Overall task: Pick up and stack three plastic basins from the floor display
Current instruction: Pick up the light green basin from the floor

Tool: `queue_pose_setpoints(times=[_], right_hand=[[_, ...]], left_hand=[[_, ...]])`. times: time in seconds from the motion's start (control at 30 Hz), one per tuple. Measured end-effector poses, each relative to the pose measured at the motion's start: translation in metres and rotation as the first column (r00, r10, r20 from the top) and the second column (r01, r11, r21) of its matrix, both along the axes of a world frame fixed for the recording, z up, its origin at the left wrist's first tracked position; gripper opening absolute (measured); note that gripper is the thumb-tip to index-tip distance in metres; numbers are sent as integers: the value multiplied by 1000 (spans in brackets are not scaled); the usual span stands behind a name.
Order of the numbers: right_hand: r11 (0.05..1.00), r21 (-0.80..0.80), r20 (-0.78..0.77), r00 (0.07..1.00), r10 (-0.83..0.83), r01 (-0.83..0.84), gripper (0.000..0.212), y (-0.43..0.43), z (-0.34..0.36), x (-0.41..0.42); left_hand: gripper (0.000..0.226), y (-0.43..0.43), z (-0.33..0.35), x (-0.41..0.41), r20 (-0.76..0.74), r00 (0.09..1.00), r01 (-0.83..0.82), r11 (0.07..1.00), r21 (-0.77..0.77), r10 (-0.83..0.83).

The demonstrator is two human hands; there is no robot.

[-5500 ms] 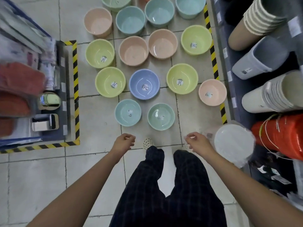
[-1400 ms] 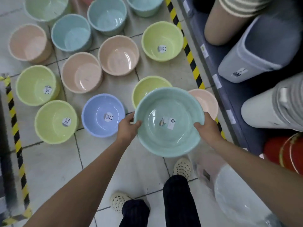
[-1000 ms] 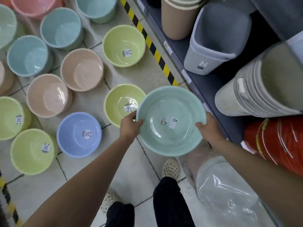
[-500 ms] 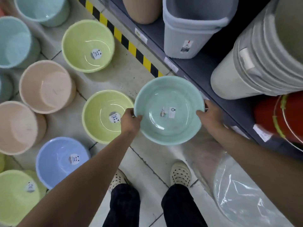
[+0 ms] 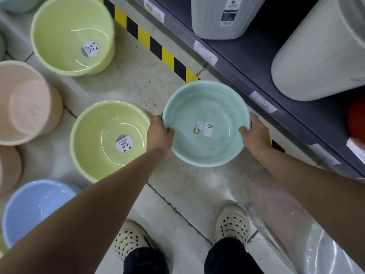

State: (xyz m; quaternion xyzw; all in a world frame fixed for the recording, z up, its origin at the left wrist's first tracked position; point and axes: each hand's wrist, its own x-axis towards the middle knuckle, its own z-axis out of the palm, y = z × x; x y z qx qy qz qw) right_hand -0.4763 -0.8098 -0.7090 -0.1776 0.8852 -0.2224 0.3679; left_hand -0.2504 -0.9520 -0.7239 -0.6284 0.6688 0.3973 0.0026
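Left hand (image 5: 159,133) and right hand (image 5: 254,133) grip opposite rims of a mint basin (image 5: 205,124), held mid-frame above the floor (image 5: 189,186). A green basin (image 5: 109,140) sits just left; a shelf (image 5: 266,62) runs along the upper right.

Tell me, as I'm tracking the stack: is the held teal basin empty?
Empty. The teal basin shows only a sticker on its bare bottom; nothing nested inside.
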Motion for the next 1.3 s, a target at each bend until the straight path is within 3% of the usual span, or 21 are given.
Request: queue_pose_setpoints(times=[0.3, 0.47, 0.6, 0.93, 1.1, 1.3], right_hand=[[998, -61, 22, 999, -29, 30, 44, -19, -20, -10], [1000, -11, 16, 1000, -6, 6, 47, -14, -30, -8], [998, 49, 22, 999, 34, -35, 48, -8, -46, -7], [999, -1, 47, 998, -42, 42, 51, -3, -39, 1], [984, -139, 5, 994, -111, 110, 56, -6, 14, 21], [986, -165, 19, 999, -26, 29, 51, -61, 92, 69]], left_hand=[[37, -23, -13, -13, -69, 990, -120, 993, 23, 121], [39, -19, -29, -6, -65, 994, -87, 993, 81, 92], [47, -9, -45, -2, -44, 998, -40, 999, 9, 41], [56, -9, -44, -4, -136, 991, 5, 1000, -31, -9], [26, -14, 2, 14, -272, 944, -181, 982, 53, 188], [33, -44, 88, 80, -313, 875, -373, 926, 52, 370]])
